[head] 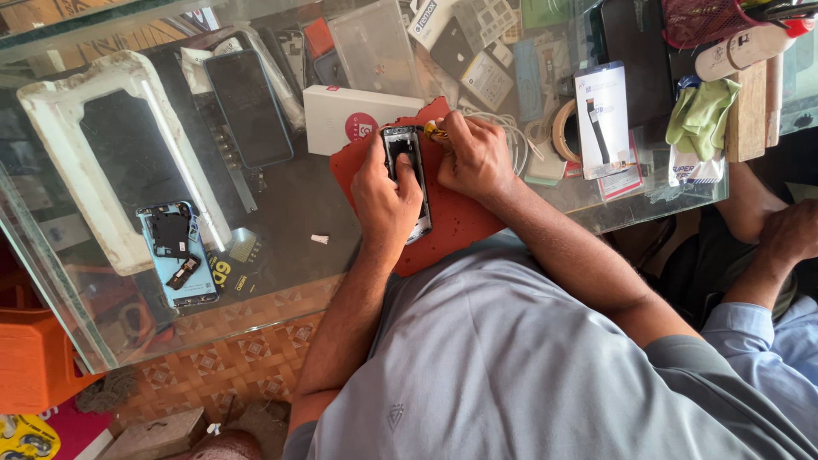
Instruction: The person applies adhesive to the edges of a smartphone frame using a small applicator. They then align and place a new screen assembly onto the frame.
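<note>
An opened black phone (407,162) lies on a red work mat (452,213) on the glass table. My left hand (386,198) presses down on the phone, thumb along its side. My right hand (475,158) is closed on a small yellow-handled tool (434,130) whose tip touches the phone's top edge. A white box (349,115) stands just beyond the mat.
A blue phone back cover with parts (177,252) and a white foam tray (94,153) lie at left. A dark phone (249,106), packaged parts (603,119), tape roll (564,129) and green cloth (700,115) crowd the far side. Another person's hand (788,234) rests at right.
</note>
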